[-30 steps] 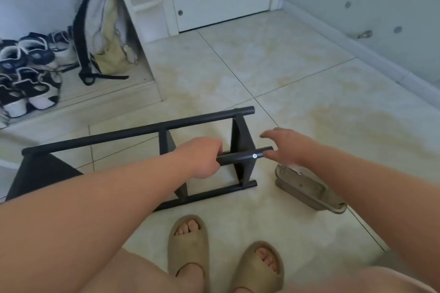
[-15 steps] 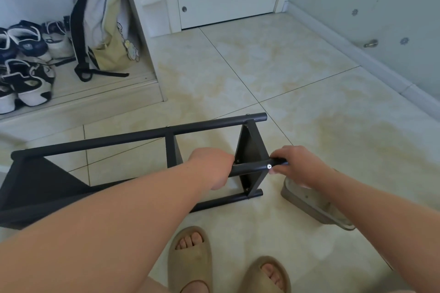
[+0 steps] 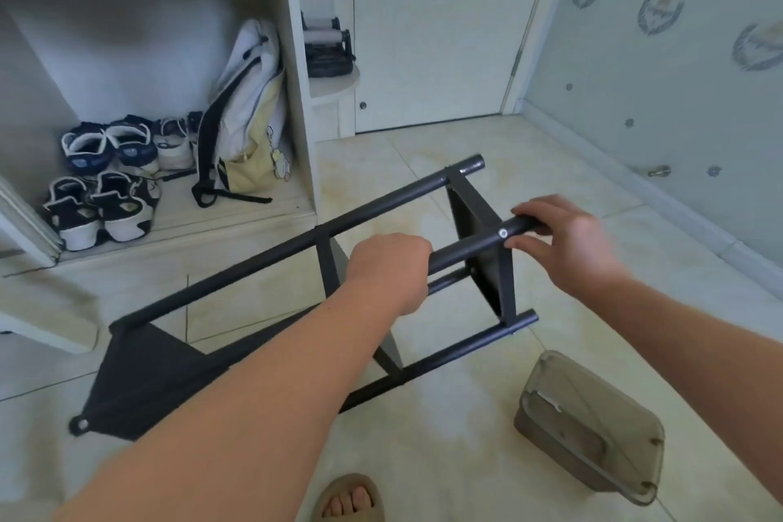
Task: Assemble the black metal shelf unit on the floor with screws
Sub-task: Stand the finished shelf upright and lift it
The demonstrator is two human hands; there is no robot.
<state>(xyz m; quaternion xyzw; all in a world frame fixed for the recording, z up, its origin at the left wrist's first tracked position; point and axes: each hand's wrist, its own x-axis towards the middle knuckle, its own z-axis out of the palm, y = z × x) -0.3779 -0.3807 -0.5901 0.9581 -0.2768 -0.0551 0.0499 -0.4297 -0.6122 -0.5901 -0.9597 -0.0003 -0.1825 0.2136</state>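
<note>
From my remote seat I see a floor of glossy pale beige tiles (image 3: 678, 288) with thin grey grout lines. It runs back to a plain white door (image 3: 432, 34) and, on the right, a pale grey-blue wall (image 3: 661, 106) dotted with crest-like motifs too blurred to read. On the left is an open white laminate cupboard (image 3: 296, 55), which holds navy-and-white sneakers (image 3: 106, 203) and a slumped white and yellow fabric backpack (image 3: 250, 119).

The black metal shelf unit (image 3: 381, 199) lies on its side on the tiles in front of the cupboard. Its parts are matte round tubes and flat panels, and a triangular plate sits at its near-left corner. The left hand (image 3: 390, 271) is wrapped in a full fist around the nearest tube. The right hand (image 3: 567, 242) grips that same tube at its end, fingers over the top and thumb beneath, just beside a small silver screw head (image 3: 503, 232).

A translucent grey-brown rectangular plastic box (image 3: 593, 424) with rounded corners sits tilted on the floor near the unit's right end, apart from it. A beige foam slide sandal (image 3: 351, 498) on a foot shows at the bottom edge
</note>
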